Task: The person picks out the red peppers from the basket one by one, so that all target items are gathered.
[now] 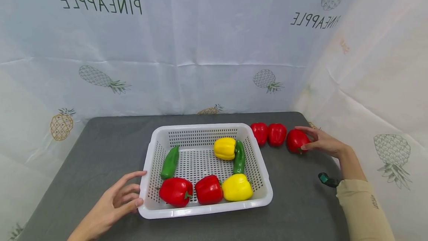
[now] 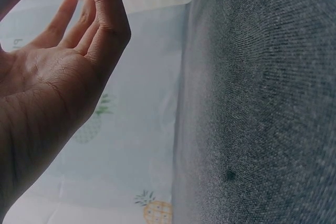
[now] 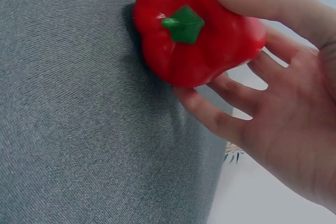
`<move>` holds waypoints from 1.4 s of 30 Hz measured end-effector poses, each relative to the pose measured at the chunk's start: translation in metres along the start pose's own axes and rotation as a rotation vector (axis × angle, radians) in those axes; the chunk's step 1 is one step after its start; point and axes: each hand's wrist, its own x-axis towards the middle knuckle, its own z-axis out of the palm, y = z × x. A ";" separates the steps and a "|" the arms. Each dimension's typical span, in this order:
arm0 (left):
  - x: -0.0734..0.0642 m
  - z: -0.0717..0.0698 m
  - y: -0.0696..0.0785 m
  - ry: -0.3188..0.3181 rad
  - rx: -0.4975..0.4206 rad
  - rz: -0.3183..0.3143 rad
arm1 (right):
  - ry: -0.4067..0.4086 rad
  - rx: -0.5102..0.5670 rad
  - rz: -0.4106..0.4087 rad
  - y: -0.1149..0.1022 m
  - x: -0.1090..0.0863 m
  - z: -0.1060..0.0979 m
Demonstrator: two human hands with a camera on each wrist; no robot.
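At the right side of the table, my right hand [image 1: 321, 142] holds a red bell pepper [image 1: 296, 140], thumb on the near side and fingers round the back. Its green stem [image 3: 185, 24] faces the camera in the right wrist view. My left hand [image 1: 112, 202] is at the left rim of a white plastic basket [image 1: 145, 181], fingers spread and slightly bent, fingertips right at the edge. Inside the basket lie two red bell peppers [image 1: 176, 192], two yellow bell peppers [image 1: 237, 188] and two long green peppers [image 1: 170, 163].
Two more red bell peppers, one [image 1: 276, 134] beside the held one and another [image 1: 259, 133] against the basket's right side, sit on the grey cloth-covered table [image 1: 113, 144]. A pineapple-print curtain [image 1: 207, 40] hangs behind and at both sides. A dark strap [image 1: 328, 180] is near my right wrist.
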 end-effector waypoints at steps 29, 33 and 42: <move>0.000 0.000 0.001 0.004 0.002 0.012 | 0.127 -0.168 0.056 -0.008 0.011 0.009; -0.001 0.001 0.003 0.009 0.004 0.002 | 0.126 -0.169 0.020 -0.004 0.009 0.005; -0.002 0.000 0.001 -0.011 -0.007 0.033 | 0.107 -0.221 -0.027 0.000 -0.002 -0.001</move>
